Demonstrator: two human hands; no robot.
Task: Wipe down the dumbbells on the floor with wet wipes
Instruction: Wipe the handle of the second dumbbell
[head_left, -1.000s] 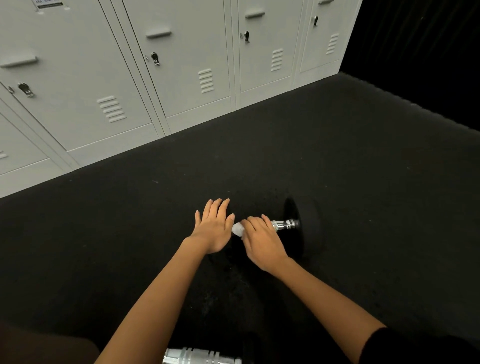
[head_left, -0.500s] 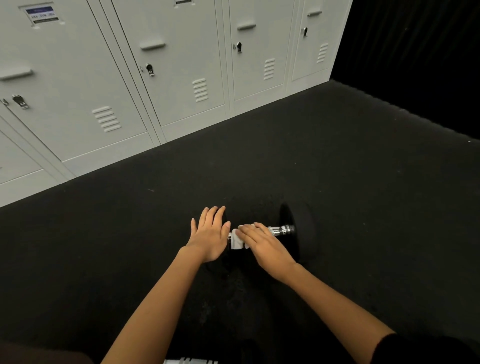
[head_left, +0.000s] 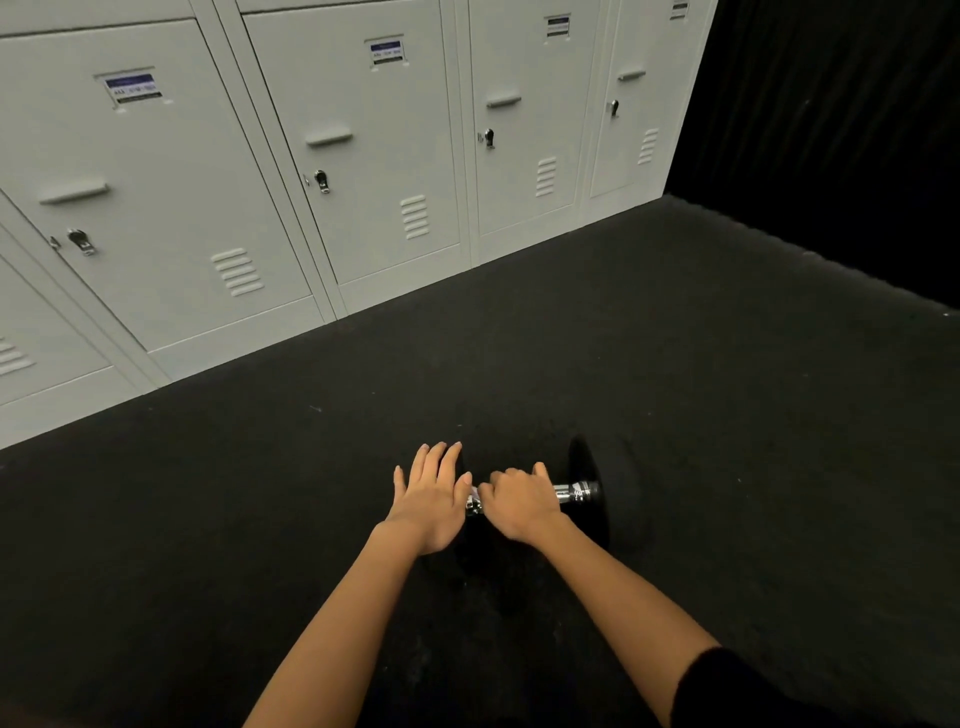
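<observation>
A black dumbbell (head_left: 589, 493) with a chrome handle lies on the dark floor, its right head showing and its left head hidden under my left hand. My left hand (head_left: 434, 496) rests flat on that left head, fingers spread. My right hand (head_left: 519, 501) is curled over the chrome handle, pressing a white wet wipe (head_left: 475, 492) against it; only a sliver of the wipe shows between the two hands.
A row of white metal lockers (head_left: 363, 171) lines the far left side. Black rubber floor (head_left: 727, 415) spreads all around. A dark wall or curtain (head_left: 831, 130) closes the far right.
The view has tilted up, so the second dumbbell at the bottom edge is out of sight. My right hand has closed over the handle and now hides most of the wipe.
</observation>
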